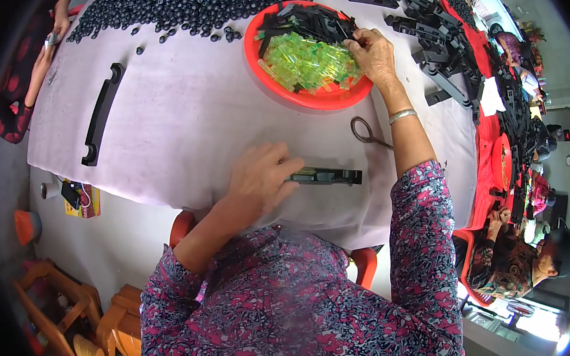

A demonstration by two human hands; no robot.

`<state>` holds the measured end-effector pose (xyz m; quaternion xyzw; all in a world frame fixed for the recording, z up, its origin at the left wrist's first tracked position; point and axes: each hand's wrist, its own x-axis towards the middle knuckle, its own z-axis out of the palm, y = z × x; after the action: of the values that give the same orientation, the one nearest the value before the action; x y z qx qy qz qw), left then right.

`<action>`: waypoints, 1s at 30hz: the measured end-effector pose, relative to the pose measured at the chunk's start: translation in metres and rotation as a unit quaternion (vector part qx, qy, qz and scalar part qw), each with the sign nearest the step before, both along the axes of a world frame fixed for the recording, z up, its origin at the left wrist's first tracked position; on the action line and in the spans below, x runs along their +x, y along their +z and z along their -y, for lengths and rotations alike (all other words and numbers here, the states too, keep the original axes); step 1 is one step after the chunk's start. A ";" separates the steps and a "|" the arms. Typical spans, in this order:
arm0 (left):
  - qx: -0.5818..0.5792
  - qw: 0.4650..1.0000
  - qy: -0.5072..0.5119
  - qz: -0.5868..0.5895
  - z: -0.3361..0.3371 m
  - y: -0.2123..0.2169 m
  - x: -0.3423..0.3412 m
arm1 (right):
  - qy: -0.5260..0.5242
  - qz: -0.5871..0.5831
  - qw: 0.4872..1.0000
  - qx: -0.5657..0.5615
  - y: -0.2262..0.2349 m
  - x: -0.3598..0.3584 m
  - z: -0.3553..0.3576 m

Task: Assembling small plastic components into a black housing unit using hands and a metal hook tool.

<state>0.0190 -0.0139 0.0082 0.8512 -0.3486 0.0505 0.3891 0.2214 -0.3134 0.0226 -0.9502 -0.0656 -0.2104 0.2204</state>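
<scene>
From where I stand, the room runs down the right edge of the frame, where people sit along a red-covered table; wooden stools crowd the lower left. Nearest is the worktop, draped in a pale lilac cloth that hangs over its front edge.

Across its top lies a broad heap of round, black, glossy knobs, with a few strays. A jumbled pile of black, notched plastic bars fills the upper right, probably kept aside to leave the middle free. Upper centre sits a round red plastic tray, apparently set there for easy reach.

The person's hands are apart. The left hand, blurred, closes thumb and fingers around the left end of a long black bar with a hooked end, at lower centre, seemingly to steady it. The right hand reaches over the tray's right rim; I can't tell whether its fingertips grip anything.

A similar lone black bar lies left. Beside the right forearm is a dark metal loop-handled tool, partly hidden. Smallest are the tray's thin black strips and translucent yellow-green strips, mostly grouped by colour, perhaps for easy picking.
</scene>
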 end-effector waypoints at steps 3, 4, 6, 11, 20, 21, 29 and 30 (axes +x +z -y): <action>-0.004 1.000 0.005 0.001 0.001 0.000 -0.001 | 0.023 -0.004 1.000 -0.003 0.001 -0.002 0.005; -0.004 1.000 0.006 -0.001 0.001 0.000 -0.001 | 0.038 -0.004 0.999 0.000 0.001 -0.003 0.003; -0.004 1.000 0.007 -0.005 0.000 0.000 0.000 | 0.044 -0.014 0.999 0.021 0.003 -0.005 -0.001; -0.003 1.000 -0.001 -0.005 -0.001 -0.001 0.001 | 0.047 0.032 0.985 0.160 0.013 -0.017 -0.011; -0.108 0.988 0.013 -0.113 -0.005 0.020 0.004 | 0.100 -0.149 0.792 0.584 0.043 -0.107 -0.042; -0.142 0.977 0.015 -0.158 -0.006 0.028 0.007 | 0.110 -0.170 0.778 0.594 0.041 -0.119 -0.047; -0.240 0.946 0.018 -0.217 0.020 0.041 0.017 | 0.191 -0.199 0.745 0.607 0.024 -0.190 -0.078; -0.241 0.945 0.027 -0.221 0.020 0.038 0.015 | 0.193 -0.198 0.744 0.608 0.022 -0.194 -0.079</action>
<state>0.0341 -0.0336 0.0462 0.7310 -0.2080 -0.0463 0.6482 0.0274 -0.2348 0.0447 -0.6023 -0.0612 0.0338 0.7952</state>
